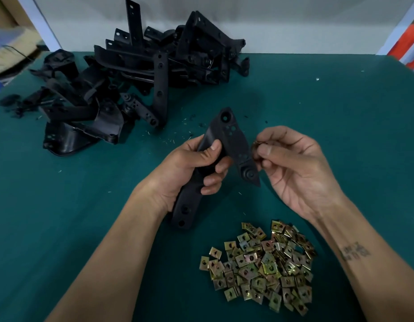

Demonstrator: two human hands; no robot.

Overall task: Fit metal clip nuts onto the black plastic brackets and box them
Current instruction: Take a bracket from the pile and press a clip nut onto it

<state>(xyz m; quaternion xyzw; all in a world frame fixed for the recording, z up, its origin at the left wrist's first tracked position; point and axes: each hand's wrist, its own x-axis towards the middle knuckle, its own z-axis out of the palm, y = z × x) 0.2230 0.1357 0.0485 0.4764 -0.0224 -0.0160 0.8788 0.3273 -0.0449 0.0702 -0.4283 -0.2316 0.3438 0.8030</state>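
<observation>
My left hand (189,168) grips a black plastic bracket (231,138) round its long arm and holds it above the green table. The bracket's flat plate with several holes faces me. My right hand (292,168) pinches a metal clip nut (256,147) between thumb and fingers, right at the plate's right edge. Whether the nut sits on the edge or just beside it I cannot tell. A heap of loose brass-coloured clip nuts (259,261) lies on the table below my hands.
A big pile of black brackets (136,73) fills the far left of the green table (341,126). Small metal and plastic scraps are scattered around the middle. A cardboard box (8,49) stands off the table's far left corner.
</observation>
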